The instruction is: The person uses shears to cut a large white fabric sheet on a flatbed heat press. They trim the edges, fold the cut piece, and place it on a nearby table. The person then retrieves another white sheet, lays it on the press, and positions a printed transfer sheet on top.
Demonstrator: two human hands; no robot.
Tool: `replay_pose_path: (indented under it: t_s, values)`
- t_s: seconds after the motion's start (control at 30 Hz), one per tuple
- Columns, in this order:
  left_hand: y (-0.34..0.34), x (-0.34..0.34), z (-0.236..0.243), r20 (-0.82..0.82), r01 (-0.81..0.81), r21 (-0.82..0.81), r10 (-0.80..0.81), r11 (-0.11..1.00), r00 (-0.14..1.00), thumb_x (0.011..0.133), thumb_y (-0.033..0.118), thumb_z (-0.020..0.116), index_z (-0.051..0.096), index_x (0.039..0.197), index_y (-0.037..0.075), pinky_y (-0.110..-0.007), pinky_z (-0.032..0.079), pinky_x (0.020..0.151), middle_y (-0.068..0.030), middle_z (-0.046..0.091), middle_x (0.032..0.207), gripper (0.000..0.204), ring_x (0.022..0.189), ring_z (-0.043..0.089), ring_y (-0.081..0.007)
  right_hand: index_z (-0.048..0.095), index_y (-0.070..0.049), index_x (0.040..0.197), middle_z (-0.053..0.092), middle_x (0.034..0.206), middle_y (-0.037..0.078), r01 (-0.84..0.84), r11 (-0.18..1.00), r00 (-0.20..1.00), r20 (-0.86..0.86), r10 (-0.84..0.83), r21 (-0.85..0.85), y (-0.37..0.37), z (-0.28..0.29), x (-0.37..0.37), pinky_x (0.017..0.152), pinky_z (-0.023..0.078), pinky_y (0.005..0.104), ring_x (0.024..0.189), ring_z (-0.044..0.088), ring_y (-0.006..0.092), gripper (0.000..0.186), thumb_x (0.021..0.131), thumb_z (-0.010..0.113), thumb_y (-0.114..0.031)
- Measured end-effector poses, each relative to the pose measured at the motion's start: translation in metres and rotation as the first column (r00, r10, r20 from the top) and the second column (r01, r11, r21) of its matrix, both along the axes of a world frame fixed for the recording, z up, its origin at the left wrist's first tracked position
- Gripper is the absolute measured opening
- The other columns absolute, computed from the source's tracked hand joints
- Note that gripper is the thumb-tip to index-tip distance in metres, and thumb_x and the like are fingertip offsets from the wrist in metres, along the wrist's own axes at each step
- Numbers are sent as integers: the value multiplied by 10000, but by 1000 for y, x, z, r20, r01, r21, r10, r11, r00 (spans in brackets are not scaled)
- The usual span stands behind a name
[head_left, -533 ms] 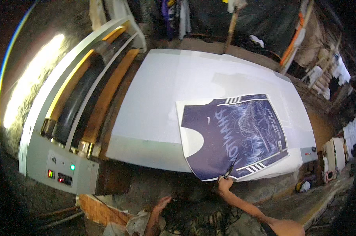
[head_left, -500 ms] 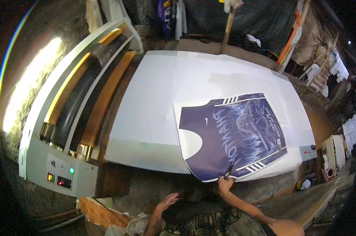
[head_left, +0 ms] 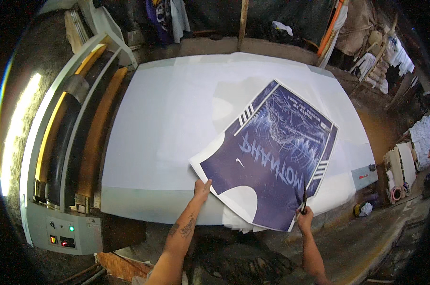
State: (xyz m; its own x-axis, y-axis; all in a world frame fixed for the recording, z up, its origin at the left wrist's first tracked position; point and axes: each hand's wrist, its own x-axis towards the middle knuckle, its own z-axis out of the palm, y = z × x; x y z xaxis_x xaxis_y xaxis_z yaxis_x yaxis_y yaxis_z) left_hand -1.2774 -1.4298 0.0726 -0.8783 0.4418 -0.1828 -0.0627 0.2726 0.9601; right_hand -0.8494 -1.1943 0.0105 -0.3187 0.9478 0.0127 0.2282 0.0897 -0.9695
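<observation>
A dark blue printed jersey panel [head_left: 224,166] with white margins lies turned at an angle on the white table, its pale curved neckline facing me. My left hand [head_left: 203,190] pinches the white margin at its near left corner. At its near right edge, my right hand [head_left: 305,221] grips dark scissors [head_left: 304,204] by the handles. The blades point away from me over the panel's side; whether they are apart is too small to tell. Beneath the panel, white sheets [head_left: 241,222] show at the table's near edge.
A long white table [head_left: 148,152] fills the middle. On the left stands a roller machine [head_left: 89,230] with dark and orange rollers and a lit control panel. White cloths [head_left: 400,57] hang at the far right. A tape roll [head_left: 396,194] sits among clutter at the right.
The panel has turned clockwise on the table. My left hand has come up from the lower edge and taken its corner. My right hand has moved right with the scissors, and the view has shifted.
</observation>
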Motion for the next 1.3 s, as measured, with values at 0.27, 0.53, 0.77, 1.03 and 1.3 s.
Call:
replay_pose_path:
  t_s: [0.27, 0.53, 0.77, 1.03, 1.3]
  values:
    - [3, 58, -25, 285, -65, 244, -7, 968, 958, 880, 138, 646, 565, 1094, 50, -288, 483, 629, -40, 615, 979, 246, 809, 585, -140, 565, 33, 825, 637, 690, 143, -247, 888, 909, 410, 74, 388, 34, 35, 6, 525, 440, 341, 587, 558, 147, 201, 794, 702, -110]
    - [-6, 70, 6, 171, -3, 62, -7, 998, 985, 872, 60, 608, 582, 1046, 8, -251, 522, 660, -76, 629, 943, 183, 789, 611, -138, 584, -54, 713, 545, 614, 13, -842, -33, 146, -286, 947, -538, -44, 39, -83, 517, 453, 274, 550, 546, 123, 554, 834, 590, -594]
    - [-8, 63, 3, 174, 12, 83, -26, 996, 984, 893, 78, 604, 589, 1032, -10, -225, 507, 597, -75, 627, 849, 165, 668, 585, -116, 547, -57, 676, 549, 569, 61, -816, 15, 318, -427, 846, -577, -84, 29, -130, 444, 421, 297, 480, 537, 147, 641, 846, 490, -672]
    - [-14, 57, -11, 173, 33, 66, -44, 997, 984, 900, 73, 590, 610, 1012, -8, -231, 513, 617, -62, 614, 842, 140, 696, 589, -119, 519, -70, 653, 520, 556, 26, -776, 59, 389, -402, 829, -628, -103, 39, -156, 414, 435, 274, 458, 546, 130, 591, 849, 526, -628]
    - [-8, 59, -8, 154, -16, 74, 4, 997, 988, 861, 0, 604, 617, 988, -19, -236, 508, 595, -78, 632, 805, 129, 659, 593, -129, 513, -77, 595, 496, 502, 6, -839, 149, 403, -414, 816, -524, -105, 36, -152, 376, 414, 253, 398, 507, 105, 525, 858, 612, -520]
